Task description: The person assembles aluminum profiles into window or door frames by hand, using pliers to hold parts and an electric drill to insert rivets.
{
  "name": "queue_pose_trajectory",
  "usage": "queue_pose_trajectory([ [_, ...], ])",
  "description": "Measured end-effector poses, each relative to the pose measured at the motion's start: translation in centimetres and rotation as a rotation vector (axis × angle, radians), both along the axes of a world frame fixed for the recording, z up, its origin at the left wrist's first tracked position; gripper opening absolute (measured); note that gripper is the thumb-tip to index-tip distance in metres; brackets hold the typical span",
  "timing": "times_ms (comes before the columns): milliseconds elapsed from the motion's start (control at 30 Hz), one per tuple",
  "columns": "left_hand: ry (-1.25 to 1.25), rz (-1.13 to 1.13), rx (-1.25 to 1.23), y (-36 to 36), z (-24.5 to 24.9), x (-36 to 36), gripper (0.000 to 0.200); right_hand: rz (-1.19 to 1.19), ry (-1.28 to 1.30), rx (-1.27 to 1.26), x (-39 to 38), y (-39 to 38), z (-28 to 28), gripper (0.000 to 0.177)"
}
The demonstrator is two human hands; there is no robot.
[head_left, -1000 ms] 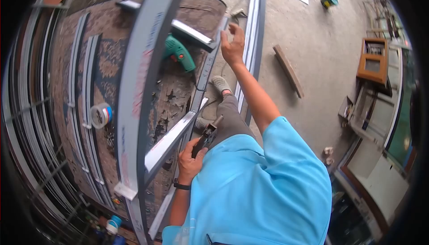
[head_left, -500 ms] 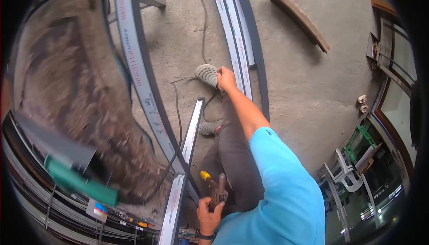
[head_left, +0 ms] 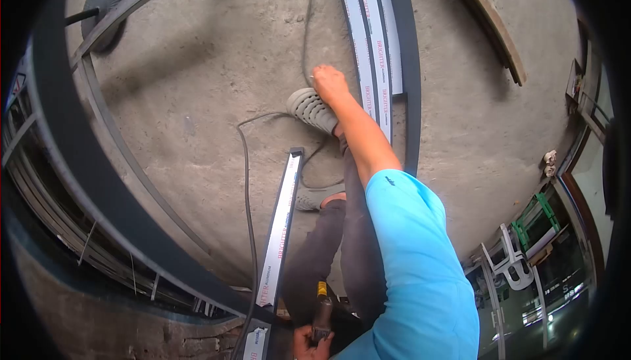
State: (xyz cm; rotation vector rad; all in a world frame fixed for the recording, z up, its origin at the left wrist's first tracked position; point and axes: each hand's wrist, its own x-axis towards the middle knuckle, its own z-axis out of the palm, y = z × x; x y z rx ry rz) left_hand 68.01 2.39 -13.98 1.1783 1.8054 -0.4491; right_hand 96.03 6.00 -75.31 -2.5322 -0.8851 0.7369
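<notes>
My right hand [head_left: 330, 84] is closed at the toe of a grey perforated shoe [head_left: 311, 109]; what its fingers pinch is too small to make out. Low in the view, my left hand [head_left: 311, 344] is wrapped round a dark hand tool [head_left: 323, 317], with a yellow part [head_left: 322, 289] at its upper end. Beside my left leg stretches a dark bar with white printed film [head_left: 279, 228]. Several long film-covered bars [head_left: 373, 51] lie on the floor to the right of my right hand.
A large dark curved-looking frame [head_left: 85, 176] spans the left side. A cable [head_left: 247, 196] runs over the concrete floor [head_left: 190, 123]. A wooden beam [head_left: 488, 22] lies at upper right. Plastic chairs [head_left: 509, 261] stand at right, and a round disc [head_left: 107, 8] at upper left.
My right hand has moved from the ankle to the shoe's toe. The view has shifted; the brown panel at left is gone from sight, and the dark frame appears farther left.
</notes>
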Motion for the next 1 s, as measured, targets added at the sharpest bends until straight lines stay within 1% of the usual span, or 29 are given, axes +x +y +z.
queue_pose_trajectory([
  [33, -0.042, -0.083, 0.036, -0.2, 0.1, -0.3, 0.042, -0.067, -0.051, 0.032, 0.5, 0.4, 0.5, 0.011],
  [100, -0.124, -0.254, 0.105, 0.3, 1.2, 0.3, 0.044, -0.376, 0.216, 0.073, 0.7, 0.3, 4.2, 0.014],
  [133, -0.195, -0.255, 0.135, 0.2, 1.9, 0.7, 0.046, -0.526, 0.345, 0.096, 0.8, -0.4, 7.1, 0.015],
  [200, -0.305, -0.351, 0.211, 0.1, 3.3, 0.7, 0.045, -0.500, 0.325, 0.340, -0.3, -3.2, 12.4, 0.022],
  [233, -0.356, -0.399, 0.256, 0.1, 4.6, 0.9, 0.045, -0.564, 0.456, 0.377, -0.4, -4.7, 16.8, 0.023],
  [267, -0.448, -0.372, 0.239, 1.1, 5.6, 3.4, 0.040, -0.742, 0.742, 0.343, 0.4, -5.4, 23.8, 0.022],
  [300, -0.476, -0.364, 0.255, 1.9, 6.3, 5.3, 0.033, -0.874, 0.899, 0.527, 0.2, -6.7, 27.7, 0.022],
  [333, -0.501, -0.353, 0.269, 2.6, 6.9, 6.7, 0.026, -1.011, 1.002, 0.594, 0.8, -7.1, 33.3, 0.025],
  [367, -0.521, -0.336, 0.281, 3.1, 7.7, 8.1, 0.020, -1.036, 1.044, 0.634, 1.4, -7.8, 38.8, 0.025],
  [400, -0.552, -0.351, 0.301, 3.6, 8.8, 9.2, 0.020, -1.056, 1.095, 0.666, 2.4, -8.1, 44.0, 0.025],
  [433, -0.576, -0.371, 0.319, 4.2, 10.0, 10.1, 0.020, -0.948, 1.120, 0.745, 3.9, -7.2, 49.6, 0.024],
  [500, -0.649, -0.260, 0.311, 5.0, 12.5, 12.2, 0.028, -0.757, 1.168, 0.877, 5.4, -6.3, 62.0, 0.023],
  [533, -0.708, -0.226, 0.261, 5.6, 13.8, 12.9, 0.033, -0.640, 1.188, 0.903, 5.9, -5.5, 67.4, 0.022],
  [567, -0.770, -0.196, 0.212, 6.0, 14.9, 12.9, 0.038, -0.523, 1.205, 0.932, 6.4, -4.5, 72.5, 0.021],
  [600, -0.865, -0.176, 0.178, 6.1, 15.2, 12.3, 0.039, -0.399, 1.212, 0.967, 6.9, -3.7, 76.4, 0.020],
  [633, -0.967, -0.161, 0.152, 6.4, 15.5, 12.1, 0.041, -0.304, 1.190, 0.974, 7.2, -3.3, 79.2, 0.019],
  [667, -1.074, -0.043, 0.075, 6.7, 17.7, 13.0, 0.038, -0.215, 1.165, 0.980, 7.2, -3.0, 81.6, 0.018],
  [700, -1.109, -0.076, 0.083, 7.2, 19.5, 13.4, 0.039, -0.129, 1.137, 0.986, 7.3, -2.7, 84.0, 0.018],
  [733, -1.140, -0.110, 0.086, 7.7, 21.2, 13.4, 0.039, -0.139, 1.116, 0.953, 7.3, -2.4, 86.5, 0.018],
  [800, -1.188, -0.135, 0.065, 8.3, 23.5, 13.4, 0.040, -0.038, 1.007, 0.941, 7.2, -2.1, 89.3, 0.018],
  [833, -1.173, -0.185, 0.090, 8.6, 24.4, 13.1, 0.040, 0.010, 0.950, 0.935, 7.1, -1.9, 90.6, 0.018],
  [900, -1.144, -0.280, 0.145, 9.6, 25.9, 12.6, 0.039, 0.052, 0.921, 0.929, 6.8, -1.3, 92.7, 0.019],
  [1000, -1.227, -0.245, 0.265, 9.8, 27.9, 12.8, 0.038, 0.148, 0.826, 0.886, 6.8, 0.0, 95.6, 0.019],
])
